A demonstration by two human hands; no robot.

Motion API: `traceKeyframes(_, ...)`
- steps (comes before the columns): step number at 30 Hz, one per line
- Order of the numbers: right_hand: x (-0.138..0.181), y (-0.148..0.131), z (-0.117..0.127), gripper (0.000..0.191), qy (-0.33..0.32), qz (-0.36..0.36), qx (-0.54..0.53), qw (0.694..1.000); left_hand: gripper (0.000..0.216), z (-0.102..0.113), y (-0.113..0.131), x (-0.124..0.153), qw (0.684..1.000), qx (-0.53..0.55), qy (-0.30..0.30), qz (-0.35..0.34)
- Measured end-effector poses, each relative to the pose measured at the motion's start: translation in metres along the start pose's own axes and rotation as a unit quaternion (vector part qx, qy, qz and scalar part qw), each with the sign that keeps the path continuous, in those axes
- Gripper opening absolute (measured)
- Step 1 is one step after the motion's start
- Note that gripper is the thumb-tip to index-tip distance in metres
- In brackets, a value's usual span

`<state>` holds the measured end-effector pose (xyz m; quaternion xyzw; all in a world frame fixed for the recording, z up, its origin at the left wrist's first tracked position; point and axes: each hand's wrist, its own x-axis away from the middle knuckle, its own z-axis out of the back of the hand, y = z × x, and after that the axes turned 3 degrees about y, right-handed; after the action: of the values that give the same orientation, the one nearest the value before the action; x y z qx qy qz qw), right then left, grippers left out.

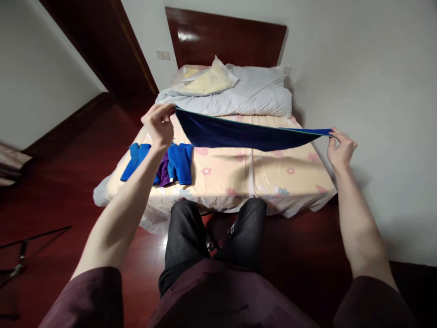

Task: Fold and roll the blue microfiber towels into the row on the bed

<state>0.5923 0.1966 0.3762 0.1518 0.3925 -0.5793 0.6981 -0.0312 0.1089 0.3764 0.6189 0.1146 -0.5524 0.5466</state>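
Observation:
A dark blue cloth (239, 133) is stretched flat in the air above the bed, edge-on to me. My left hand (159, 124) pinches its left corner, fingers closed. My right hand (339, 148) pinches the right corner, fingers closed too. Both arms reach forward over the foot of the bed (239, 175), which has a pale yellow flowered sheet. Under the left hand, on the sheet, lie bright blue cloths (179, 161) and a purple cloth (165, 172) in a small heap.
A pale grey duvet (252, 93) and a yellow pillow (208, 79) lie bunched at the dark wooden headboard (225, 38). A white wall runs close along the right. Dark red wooden floor (61, 182) spreads left; a black tripod leg (23, 255) stands at the lower left.

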Motion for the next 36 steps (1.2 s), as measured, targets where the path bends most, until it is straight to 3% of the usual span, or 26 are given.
traceKeyframes(3, 0.034, 0.013, -0.025, 0.037, -0.058, -0.005, -0.023, 0.998, 0.031, 0.001, -0.022, 0.047, 0.999, -0.030, -0.007, 0.006)
traceKeyframes(6, 0.079, 0.026, -0.057, 0.037, -0.131, -0.042, -0.053, 0.989, 0.033, -0.004, -0.052, 0.110, 0.990, -0.072, -0.118, 0.036)
traceKeyframes(11, 0.166, 0.046, -0.111, 0.038, -0.195, -0.137, -0.087, 0.967, 0.041, -0.016, -0.095, 0.207, 0.933, -0.061, -0.345, 0.080)
traceKeyframes(16, 0.239, 0.070, -0.148, 0.034, -0.244, -0.220, -0.078, 0.941, 0.045, -0.026, -0.122, 0.266, 0.880, -0.102, -0.451, 0.107)
traceKeyframes(22, 0.276, 0.089, -0.162, 0.036, -0.254, -0.230, -0.073, 0.937, 0.036, -0.010, -0.134, 0.291, 0.844, -0.188, -0.489, 0.116)
traceKeyframes(31, 0.287, 0.094, -0.151, 0.039, -0.264, -0.213, -0.068, 0.938, 0.044, 0.017, -0.124, 0.304, 0.843, -0.194, -0.501, 0.029)
traceKeyframes(36, 0.290, 0.090, -0.146, 0.042, -0.264, -0.218, -0.071, 0.937, 0.043, 0.019, -0.117, 0.299, 0.828, -0.209, -0.520, -0.003)
